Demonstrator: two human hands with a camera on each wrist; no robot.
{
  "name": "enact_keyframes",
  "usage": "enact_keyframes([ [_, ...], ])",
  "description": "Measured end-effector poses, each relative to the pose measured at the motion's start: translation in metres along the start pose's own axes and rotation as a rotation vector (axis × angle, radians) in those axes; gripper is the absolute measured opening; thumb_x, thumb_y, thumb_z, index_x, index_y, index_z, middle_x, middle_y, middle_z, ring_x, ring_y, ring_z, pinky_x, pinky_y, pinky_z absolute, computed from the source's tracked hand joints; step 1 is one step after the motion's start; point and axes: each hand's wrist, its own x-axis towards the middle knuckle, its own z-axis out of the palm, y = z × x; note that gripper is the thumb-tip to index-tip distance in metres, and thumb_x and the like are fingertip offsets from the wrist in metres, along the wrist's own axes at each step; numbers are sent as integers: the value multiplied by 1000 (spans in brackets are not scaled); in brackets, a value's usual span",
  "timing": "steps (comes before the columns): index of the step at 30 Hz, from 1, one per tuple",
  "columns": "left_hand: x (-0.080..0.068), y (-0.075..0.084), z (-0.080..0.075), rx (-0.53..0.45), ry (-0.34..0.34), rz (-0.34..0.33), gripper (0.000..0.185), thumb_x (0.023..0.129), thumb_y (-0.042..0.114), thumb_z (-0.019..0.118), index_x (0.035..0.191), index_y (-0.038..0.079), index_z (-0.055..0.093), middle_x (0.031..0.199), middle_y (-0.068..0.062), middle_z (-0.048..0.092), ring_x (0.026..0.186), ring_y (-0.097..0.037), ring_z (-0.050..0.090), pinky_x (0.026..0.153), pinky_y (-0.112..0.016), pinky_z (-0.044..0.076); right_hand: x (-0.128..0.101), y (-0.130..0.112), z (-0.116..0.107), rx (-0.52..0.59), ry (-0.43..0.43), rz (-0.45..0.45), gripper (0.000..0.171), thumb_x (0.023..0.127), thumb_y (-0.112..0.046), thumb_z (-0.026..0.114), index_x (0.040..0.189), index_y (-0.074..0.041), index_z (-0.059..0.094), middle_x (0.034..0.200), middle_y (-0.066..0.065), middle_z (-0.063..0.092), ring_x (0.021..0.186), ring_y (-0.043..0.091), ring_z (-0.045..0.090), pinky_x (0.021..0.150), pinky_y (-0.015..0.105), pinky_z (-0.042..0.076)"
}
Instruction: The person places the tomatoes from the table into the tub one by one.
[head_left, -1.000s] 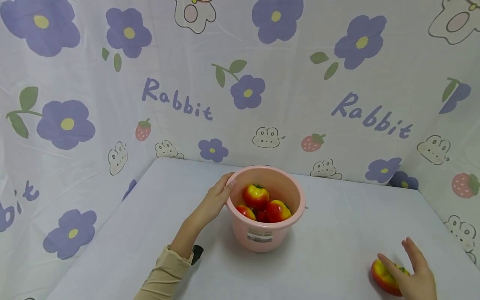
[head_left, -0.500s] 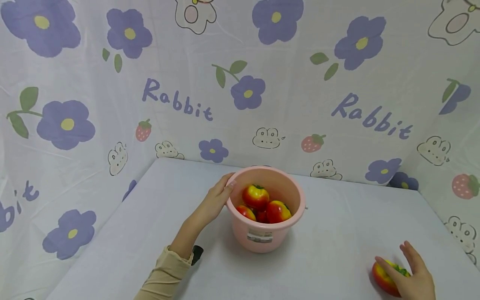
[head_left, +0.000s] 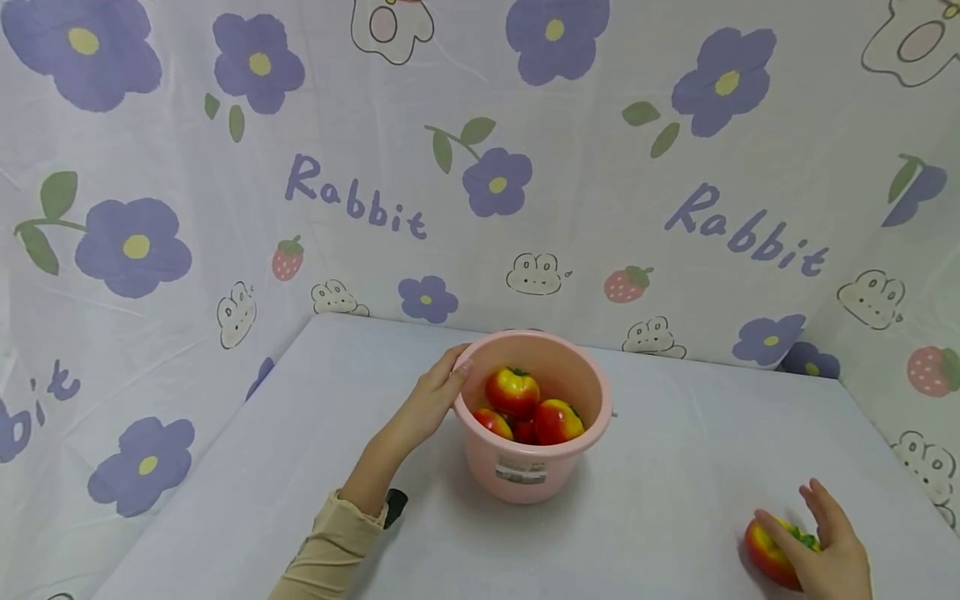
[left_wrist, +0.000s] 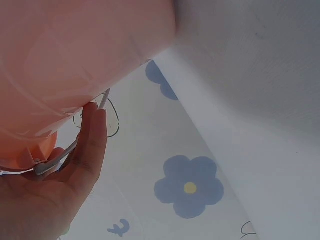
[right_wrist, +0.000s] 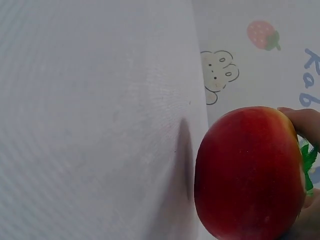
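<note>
Barely anything has shifted since a second ago: my right hand (head_left: 821,554) has closed in a little over the apple (head_left: 768,554), and my left hand (head_left: 435,400) holds the same place on the bucket.

Nearest me, by the front right corner of the worktop (head_left: 660,500), the apple lies on its side, its green leaf end toward my palm; my thumb and fingers curl around it, though the forefinger is raised and I can't tell how firm the hold is. The wrist view shows the fruit (right_wrist: 247,172) resting on the cloth with my fingertip (right_wrist: 300,120) at its top.

Farther in, near the middle, the pink bucket (head_left: 528,467) stands upright, up and to the left of the apple, well apart from it. My left hand grips its rim on the left side. Three or four apples (head_left: 512,392) lie inside, with space above them. Bare worktop lies between apple and bucket; the right edge is close beside my right hand.
</note>
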Motion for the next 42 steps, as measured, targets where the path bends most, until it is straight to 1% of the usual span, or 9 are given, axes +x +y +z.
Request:
enact_keyframes([
  [6,-1,2,-1,-1,-2,-4,50,104,44,36,150,26,32,156,-1,38,141,-30,43,105,-59,43,-3,-6,-4,15,-5,-21,108,87,-58,62,156,-18,-11,163,17,-2,149,43,-4,115,66,16],
  [11,-1,2,-1,-3,-9,0,50,104,43,36,150,26,32,156,-1,39,141,-30,43,105,-58,43,-5,-16,-7,4,-2,-49,106,89,-55,62,156,-19,-11,164,16,0,149,43,-4,114,66,17],
  [18,2,0,-1,-13,-4,26,49,105,39,37,150,22,34,153,-5,43,133,-31,50,104,-55,47,-5,-33,-11,-12,13,-72,102,91,-50,62,157,-18,-9,164,15,2,149,45,-3,112,67,20],
  [23,2,1,-1,-18,-8,8,48,104,40,37,150,24,34,153,-3,42,135,-30,48,104,-56,46,-6,-45,-14,-2,23,-111,99,92,-46,63,157,-21,-7,164,15,4,149,46,1,110,67,23],
  [29,1,2,-1,-18,-9,-2,49,104,42,37,150,26,34,154,-1,41,137,-29,46,104,-56,45,-9,-59,-16,31,36,-145,97,92,-47,62,157,-24,-6,164,12,5,151,39,2,113,65,23],
  [34,0,2,-1,-10,-7,-6,49,104,44,37,150,26,34,154,-1,41,138,-30,46,104,-57,45,-11,-70,-13,35,59,-184,94,92,-41,63,157,-26,-3,164,9,10,152,36,5,112,62,26],
  [38,-1,3,-1,-9,-3,-2,50,104,45,37,150,26,34,155,-1,40,138,-30,46,104,-58,45,-13,-81,-8,56,78,-216,93,91,-37,67,157,-31,1,164,4,13,152,33,7,111,61,29],
  [42,-2,4,-1,-8,-4,-1,50,104,46,37,150,26,33,155,-1,40,139,-31,45,104,-58,45,-16,-91,-4,58,71,-277,92,91,-35,67,157,-32,2,164,5,15,152,36,8,108,61,32],
])
